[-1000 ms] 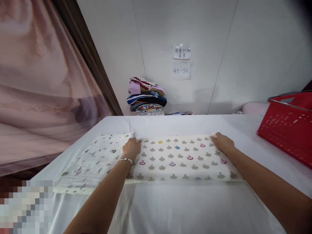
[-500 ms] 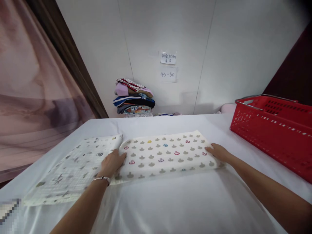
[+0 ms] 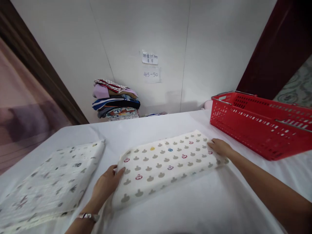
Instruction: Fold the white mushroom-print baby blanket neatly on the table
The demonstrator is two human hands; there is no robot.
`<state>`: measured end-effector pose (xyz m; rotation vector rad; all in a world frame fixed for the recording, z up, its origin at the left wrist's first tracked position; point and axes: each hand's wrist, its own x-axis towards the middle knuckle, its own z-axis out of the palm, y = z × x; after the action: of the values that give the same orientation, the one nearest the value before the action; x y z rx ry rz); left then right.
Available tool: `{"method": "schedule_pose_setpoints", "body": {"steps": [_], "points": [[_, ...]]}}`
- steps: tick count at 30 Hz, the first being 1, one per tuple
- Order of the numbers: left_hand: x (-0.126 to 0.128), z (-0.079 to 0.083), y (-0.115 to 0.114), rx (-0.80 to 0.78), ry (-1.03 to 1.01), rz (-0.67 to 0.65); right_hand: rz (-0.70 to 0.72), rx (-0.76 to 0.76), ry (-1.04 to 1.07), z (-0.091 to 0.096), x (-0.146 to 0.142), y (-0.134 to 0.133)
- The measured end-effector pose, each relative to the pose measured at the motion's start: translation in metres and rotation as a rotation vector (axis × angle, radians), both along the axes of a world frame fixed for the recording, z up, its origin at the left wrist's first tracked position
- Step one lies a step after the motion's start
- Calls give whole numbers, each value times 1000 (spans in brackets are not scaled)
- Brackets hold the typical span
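Note:
A folded cream cloth with a mushroom-like print (image 3: pixel 165 162) lies on the white table (image 3: pixel 170 208). My left hand (image 3: pixel 106 185) curls around its left edge, fingers on top and thumb at the side. On the cloth's far right end my right hand (image 3: pixel 219 147) rests with its fingers pressing down on the fabric. A second folded white cloth with grey prints (image 3: pixel 51 182) lies to the left, apart from the first.
A red plastic basket with metal handles (image 3: pixel 258 122) stands at the right on the table. A pile of folded coloured fabrics (image 3: pixel 115 99) sits against the back wall under two paper notes (image 3: pixel 150 66). Pink curtain at left.
The mushroom-print cloth has slid right, off the grey-print cloth, leaving a gap. My left hand moved from its top to its left edge. The view swung right.

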<state>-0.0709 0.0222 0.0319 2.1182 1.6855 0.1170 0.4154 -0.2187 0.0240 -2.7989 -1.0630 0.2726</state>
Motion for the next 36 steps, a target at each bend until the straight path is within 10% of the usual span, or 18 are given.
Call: {"method": "schedule_pose_setpoints", "body": {"steps": [11, 28, 36], "points": [[14, -1, 5, 78, -20, 45, -75, 172, -99, -3, 3, 85], [19, -7, 33, 49, 11, 8, -233, 62, 4, -4, 8, 83], [14, -2, 7, 69, 4, 38, -100, 17, -3, -3, -2, 46]]}}
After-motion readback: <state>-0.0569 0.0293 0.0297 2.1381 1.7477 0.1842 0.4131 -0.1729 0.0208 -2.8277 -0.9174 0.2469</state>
